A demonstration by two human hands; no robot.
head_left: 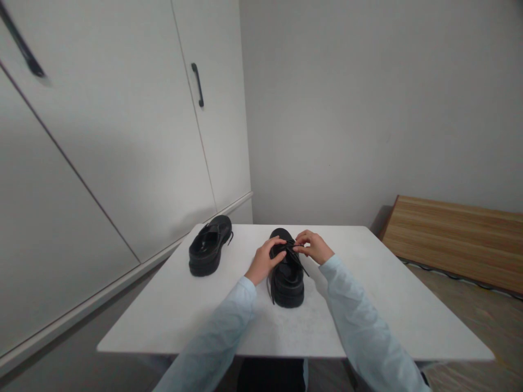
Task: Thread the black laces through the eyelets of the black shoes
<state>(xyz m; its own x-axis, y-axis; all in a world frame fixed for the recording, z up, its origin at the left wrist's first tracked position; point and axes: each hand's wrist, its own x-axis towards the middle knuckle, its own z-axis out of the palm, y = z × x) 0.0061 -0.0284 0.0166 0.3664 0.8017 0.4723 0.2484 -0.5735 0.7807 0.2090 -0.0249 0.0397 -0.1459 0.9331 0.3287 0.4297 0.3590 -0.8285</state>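
Observation:
A black lace-up shoe [288, 296] stands on the white table [163, 321] in front of me, its heel towards me. My left hand [265, 260] curls over the left side of its lacing, with thumb and fingers bent around the shoelace. On the opposite side, my right hand [314, 246] pinches the black shoelace [301, 263] between thumb and fingertips. Loose lace ends hang down both sides of the shoe. The exact grip on the left is partly lost against the dark upper. A second black shoe [205, 267] rests farther left, apart from both hands.
White cabinet doors [122, 136] with black handles rise on the left, close to the table's far left corner. Behind the table is a plain grey wall [368, 109]. A wood-grain panel [457, 239] sits low at the right, beyond the table edge, with a dark cable along it.

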